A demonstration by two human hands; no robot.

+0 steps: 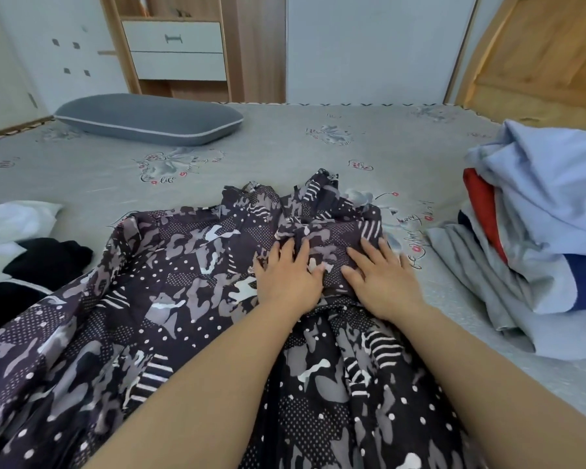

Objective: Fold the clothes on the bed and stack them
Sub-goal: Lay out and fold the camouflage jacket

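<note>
Head view, left to right: white and black clothes lying unfolded; left hand and right hand pressing flat-fingered on patterned dress, mid-bed, unfolded; pile waiting. Task looking early.

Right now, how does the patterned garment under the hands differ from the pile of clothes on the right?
The patterned garment is dark and printed, spread out; the pile is mostly plain light blue and grey, heaped. Both hands, left hand and right hand, press only the garment. Both lie on the bed.
</note>
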